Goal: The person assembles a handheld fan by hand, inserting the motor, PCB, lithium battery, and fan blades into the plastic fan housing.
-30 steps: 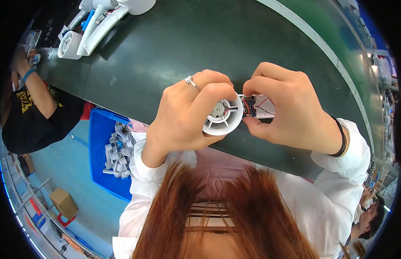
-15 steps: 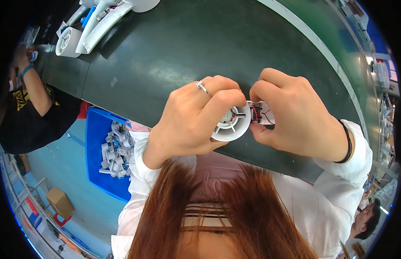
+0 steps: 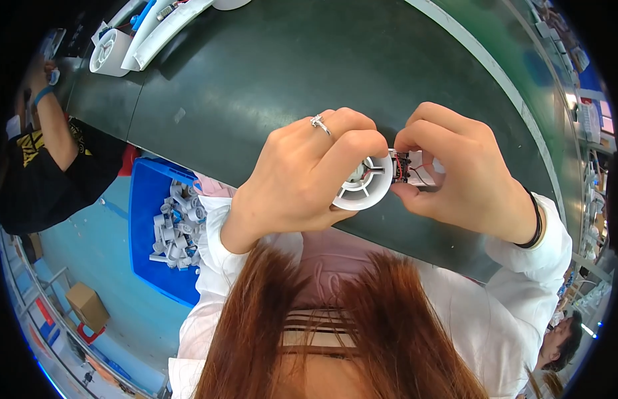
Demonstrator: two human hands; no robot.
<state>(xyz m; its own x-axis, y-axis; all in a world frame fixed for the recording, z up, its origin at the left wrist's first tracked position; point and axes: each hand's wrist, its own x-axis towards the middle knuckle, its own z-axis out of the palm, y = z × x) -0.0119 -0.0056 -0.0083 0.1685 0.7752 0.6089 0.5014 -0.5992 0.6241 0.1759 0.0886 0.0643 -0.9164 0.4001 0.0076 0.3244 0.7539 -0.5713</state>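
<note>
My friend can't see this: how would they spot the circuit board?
Over the dark green table, find the left hand holding a round white housing. Just to its right, in the right hand, sits the circuit board. Small, dark and flecked with red, it stands out from the housing's white plastic.

White spoked round housing (image 3: 367,195), red-wired dark board (image 3: 400,167) at its right

The 2 forearms angle inward, the left wrist (image 3: 239,223) bending slightly, the right wrist (image 3: 514,214) nearly straight. The left grip (image 3: 306,169) and right grip (image 3: 465,169) sit near each other before the chest, backs upward. On the left, the fingers curl over in a firm hold, thumb below; on the right, 1 index finger and the thumb form a pinch.
</note>
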